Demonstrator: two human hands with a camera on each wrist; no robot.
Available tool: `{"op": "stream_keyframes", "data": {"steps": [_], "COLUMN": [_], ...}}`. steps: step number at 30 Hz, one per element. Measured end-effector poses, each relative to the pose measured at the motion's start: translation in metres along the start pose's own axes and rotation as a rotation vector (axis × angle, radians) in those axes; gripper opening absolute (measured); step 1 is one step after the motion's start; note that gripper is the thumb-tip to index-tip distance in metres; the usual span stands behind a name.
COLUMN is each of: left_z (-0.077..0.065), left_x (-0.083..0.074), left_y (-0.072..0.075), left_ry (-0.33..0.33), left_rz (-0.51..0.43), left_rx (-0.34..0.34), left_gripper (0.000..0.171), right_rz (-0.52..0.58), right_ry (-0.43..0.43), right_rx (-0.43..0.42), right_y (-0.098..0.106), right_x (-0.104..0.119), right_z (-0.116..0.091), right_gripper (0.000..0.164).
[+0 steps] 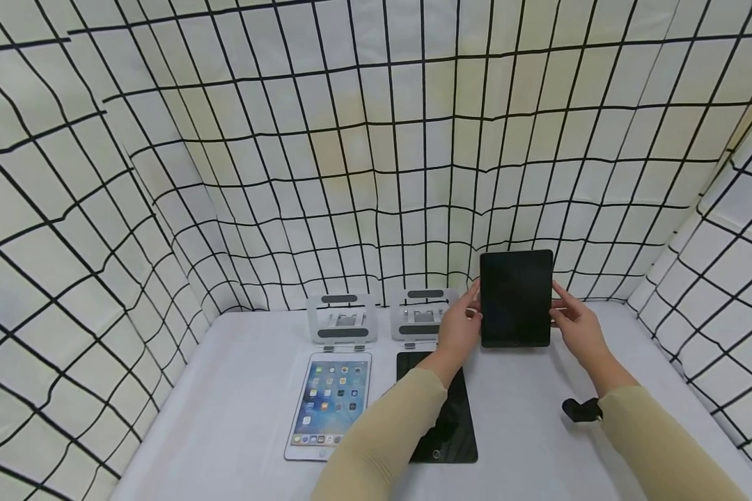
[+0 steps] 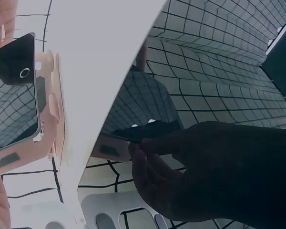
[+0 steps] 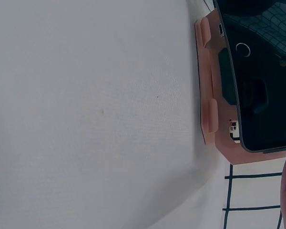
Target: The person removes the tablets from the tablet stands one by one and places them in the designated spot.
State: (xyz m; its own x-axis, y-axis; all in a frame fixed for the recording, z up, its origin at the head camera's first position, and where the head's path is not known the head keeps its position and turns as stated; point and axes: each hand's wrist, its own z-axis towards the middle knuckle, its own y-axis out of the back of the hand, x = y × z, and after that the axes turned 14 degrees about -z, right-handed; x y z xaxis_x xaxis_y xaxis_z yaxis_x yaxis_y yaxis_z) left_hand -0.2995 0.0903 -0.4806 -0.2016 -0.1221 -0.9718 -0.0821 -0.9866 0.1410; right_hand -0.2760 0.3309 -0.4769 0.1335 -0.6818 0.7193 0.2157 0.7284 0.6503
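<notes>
A black tablet [image 1: 517,299] with a dark screen stands raised toward the back right, held between both hands. My left hand [image 1: 460,327] grips its left edge, while my right hand [image 1: 576,330] holds the right edge with thumb and fingers. Behind the tablet is a pink stand [image 3: 207,90], largely hidden by it in the head view. The right wrist view shows the tablet's lower edge close to the stand's lip; a gap appears between them. In the left wrist view the left hand [image 2: 167,171] pinches the tablet's edge.
Two pale stands [image 1: 342,334] [image 1: 423,330] stand at the back of the white table [image 1: 238,403]. Before them lie a white tablet [image 1: 332,400] with a lit home screen and another black tablet [image 1: 457,424], partly under the left forearm. Grid-patterned curtains [image 1: 407,153] enclose the table.
</notes>
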Motion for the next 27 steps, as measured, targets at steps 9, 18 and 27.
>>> {"op": "stream_keyframes", "data": {"steps": [9,18,27], "left_z": [-0.010,-0.019,-0.028], "left_x": [0.000,-0.009,-0.013], "left_y": [0.015,0.021,0.023], "left_ry": [0.008,0.022,0.064], "left_rz": [0.016,-0.018,-0.059], "left_rx": [-0.007,0.072,0.163], "left_gripper": [0.071,0.074,0.081], "right_rz": [0.025,0.008,-0.011], "right_ry": [0.008,0.032,0.022], "right_rx": [0.085,0.133,0.190], "right_y": [-0.004,0.009,0.019], "right_x": [0.006,0.010,0.011], "right_z": [-0.007,-0.016,-0.028], "right_gripper": [0.060,0.062,0.061]}}
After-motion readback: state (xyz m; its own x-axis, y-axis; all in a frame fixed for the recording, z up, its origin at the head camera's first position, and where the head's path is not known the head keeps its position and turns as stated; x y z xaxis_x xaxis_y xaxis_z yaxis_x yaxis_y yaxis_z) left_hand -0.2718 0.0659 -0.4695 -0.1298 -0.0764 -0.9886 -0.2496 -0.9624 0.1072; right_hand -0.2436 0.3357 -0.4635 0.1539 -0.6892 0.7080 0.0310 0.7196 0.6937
